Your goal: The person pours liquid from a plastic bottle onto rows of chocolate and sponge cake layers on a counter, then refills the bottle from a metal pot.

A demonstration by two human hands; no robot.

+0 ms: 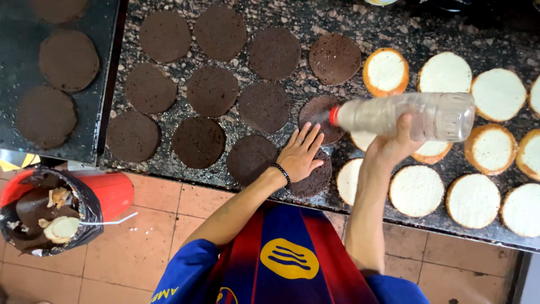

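My right hand (394, 145) grips a clear plastic bottle (416, 116) with a red cap, held sideways over the counter, its cap pointing at a dark chocolate cake round (316, 111). My left hand (302, 153) lies flat, fingers spread, on another chocolate round (316, 179) at the counter's front edge. A dark bead bracelet is on that wrist. Several more chocolate rounds (212, 91) lie in rows to the left. Several pale vanilla rounds (416, 190) lie to the right.
The speckled dark stone counter (416, 34) runs across the view. A black tray (101, 73) on the left carries more chocolate rounds. A red bin with a black bag (53, 211) holding cake scraps stands on the tiled floor (169, 236).
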